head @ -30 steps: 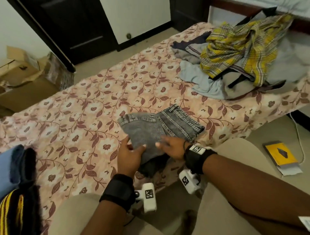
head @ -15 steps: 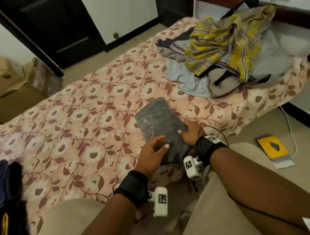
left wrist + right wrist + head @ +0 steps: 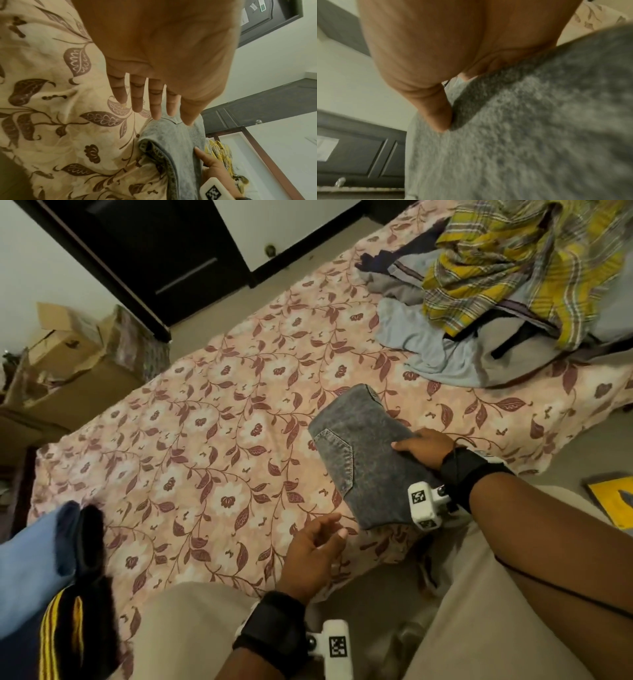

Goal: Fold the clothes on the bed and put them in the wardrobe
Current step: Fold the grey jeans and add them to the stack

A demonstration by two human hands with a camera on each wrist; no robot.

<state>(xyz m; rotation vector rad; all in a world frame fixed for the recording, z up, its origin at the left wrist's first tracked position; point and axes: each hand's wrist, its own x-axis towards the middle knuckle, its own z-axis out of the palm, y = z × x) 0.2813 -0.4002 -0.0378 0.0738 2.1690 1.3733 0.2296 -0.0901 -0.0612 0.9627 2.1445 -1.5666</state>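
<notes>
Head view. We are listing one folded grey denim garment [image 3: 363,453], lying near the front edge of the bed [image 3: 205,419], back pocket uppermost. Our right hand [image 3: 423,448] is gripping its right edge, thumb on top and fingers curled under the fold. Our left hand [image 3: 313,553] is hovering just beside the bundle's near corner, fingers loosely spread, holding nothing. An unfolded heap is waiting at the far end: a yellow plaid shirt [image 3: 513,258] over a pale blue garment [image 3: 421,350]. A blue and dark stack [image 3: 51,559] is sitting at our lower left. Cardboard boxes [image 3: 61,347] are standing on the floor beyond the bed, and a yellow booklet [image 3: 613,501] is lying on the floor at right.

Left wrist view. We are seeing the left hand [image 3: 163,54] flat, fingers straight and slightly apart, over the floral bedsheet [image 3: 51,121]. The denim's stacked edges [image 3: 159,152] are showing several thick layers.

Right wrist view. We are seeing the thumb [image 3: 435,108] pressing into the speckled, coarse denim weave [image 3: 522,135]; the image is blurred.

Handling, as we are judging it: stiff, fairly heavy cloth, not slippery, not fragile. We are advising a hold under the bundle with one hand on top, or the layers may be sliding open.
</notes>
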